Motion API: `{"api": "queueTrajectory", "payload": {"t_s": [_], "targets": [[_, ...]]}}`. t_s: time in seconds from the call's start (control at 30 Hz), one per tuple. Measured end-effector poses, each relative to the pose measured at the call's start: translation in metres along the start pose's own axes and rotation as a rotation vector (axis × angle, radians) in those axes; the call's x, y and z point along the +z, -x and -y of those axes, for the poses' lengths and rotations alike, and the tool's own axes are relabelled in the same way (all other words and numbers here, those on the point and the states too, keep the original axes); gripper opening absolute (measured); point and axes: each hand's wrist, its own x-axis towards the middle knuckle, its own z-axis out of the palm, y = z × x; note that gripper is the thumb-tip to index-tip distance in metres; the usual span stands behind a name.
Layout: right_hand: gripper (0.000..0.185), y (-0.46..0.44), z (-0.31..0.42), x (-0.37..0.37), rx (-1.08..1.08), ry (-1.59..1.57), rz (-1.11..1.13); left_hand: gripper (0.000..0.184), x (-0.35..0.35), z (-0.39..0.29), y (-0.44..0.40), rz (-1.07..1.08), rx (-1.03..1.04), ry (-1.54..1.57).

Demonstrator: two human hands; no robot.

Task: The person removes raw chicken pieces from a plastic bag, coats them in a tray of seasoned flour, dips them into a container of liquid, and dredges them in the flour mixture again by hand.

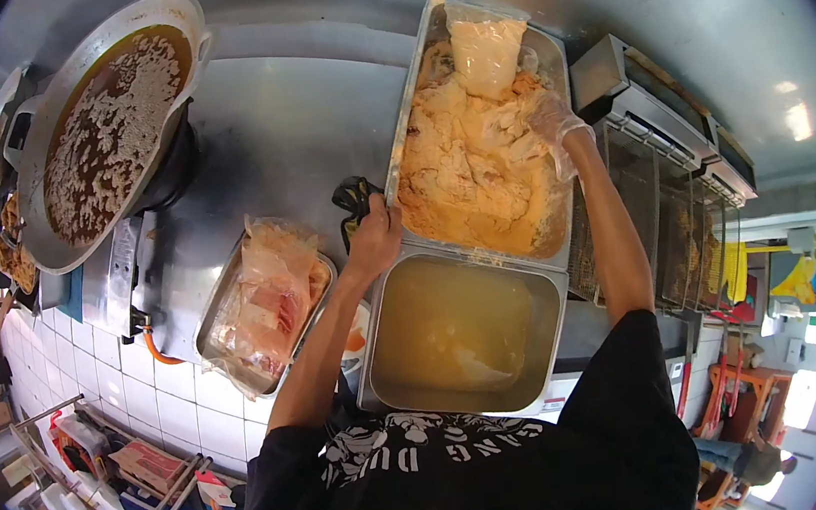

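On the steel desk (pixel 282 118), a deep rectangular steel tray (pixel 546 53) holds pale-orange, powdery, clumped flour (pixel 457 159). The left grip (pixel 377 233) is at the tray's rim, the plastic-gloved right grip (pixel 554 125) in the flour; whether either clamps, I cannot tell.

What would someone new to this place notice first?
Probably the large wok at the upper left, full of brown liquid patched with pale foam. Next, at upper centre, comes a metal tray of orange-tinted flour, with the right hand in a clear plastic glove at its right side. Nearer the person, a metal pan holds cloudy yellowish liquid.
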Motion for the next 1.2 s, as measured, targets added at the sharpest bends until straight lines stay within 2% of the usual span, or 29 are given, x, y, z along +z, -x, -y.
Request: {"api": "queueTrajectory", "payload": {"t_s": [0.03, 0.07, 0.13, 0.3, 0.4, 0.47, 0.63, 0.73, 0.8, 0.83, 0.9, 0.93, 1.0, 1.07, 1.2], "targets": [[0.028, 0.006, 0.006, -0.019, -0.124, 0.364, 0.213, 0.024, 0.002, 0.003, -0.001, -0.016, 0.041, -0.045], [0.028, 0.005, -0.005, -0.014, -0.118, 0.364, 0.216, 0.024, 0.004, 0.007, -0.001, -0.01, 0.044, -0.043], [0.03, 0.005, -0.023, 0.001, -0.32, 0.118, 0.11, 0.025, 0.003, 0.009, -0.002, -0.01, 0.055, -0.054], [0.03, 0.089, -0.007, -0.018, -0.014, -0.448, -0.137, 0.026, 0.004, 0.008, -0.005, -0.047, 0.053, -0.026], [0.03, 0.16, 0.017, -0.035, 0.089, -0.687, -0.198, 0.025, 0.005, 0.011, -0.003, -0.07, 0.037, -0.063], [0.031, 0.201, 0.039, -0.035, 0.114, -0.795, -0.194, 0.024, 0.007, 0.019, -0.006, -0.059, 0.234, -0.121], [0.031, 0.261, 0.105, -0.001, 0.03, -0.905, -0.039, 0.026, 0.011, 0.026, -0.013, -0.043, 0.158, -0.037], [0.032, 0.27, 0.146, 0.038, -0.069, -0.909, 0.049, 0.027, 0.015, 0.038, -0.016, -0.129, 0.35, -0.185], [0.032, 0.271, 0.17, 0.069, -0.124, -0.891, 0.071, 0.026, 0.008, 0.022, -0.011, -0.079, 0.192, -0.023], [0.032, 0.271, 0.18, 0.087, -0.141, -0.871, 0.075, 0.026, 0.008, 0.027, -0.012, -0.076, 0.191, -0.024], [0.033, 0.27, 0.195, 0.122, -0.172, -0.828, 0.068, 0.023, 0.011, 0.043, -0.019, -0.152, 0.668, -0.522], [0.033, 0.271, 0.2, 0.139, -0.18, -0.791, 0.063, 0.023, 0.014, 0.047, -0.021, -0.146, 0.668, -0.522], [0.033, 0.273, 0.205, 0.164, -0.215, -0.68, 0.037, 0.019, 0.016, 0.049, -0.022, -0.267, 0.764, -0.606], [0.034, 0.281, 0.202, 0.179, -0.321, -0.485, -0.032, 0.019, 0.014, 0.047, -0.021, -0.224, 0.724, -0.568], [0.037, 0.284, 0.204, 0.19, -0.358, -0.366, -0.049, 0.021, 0.012, 0.042, -0.02, -0.16, 0.644, -0.478]]}}
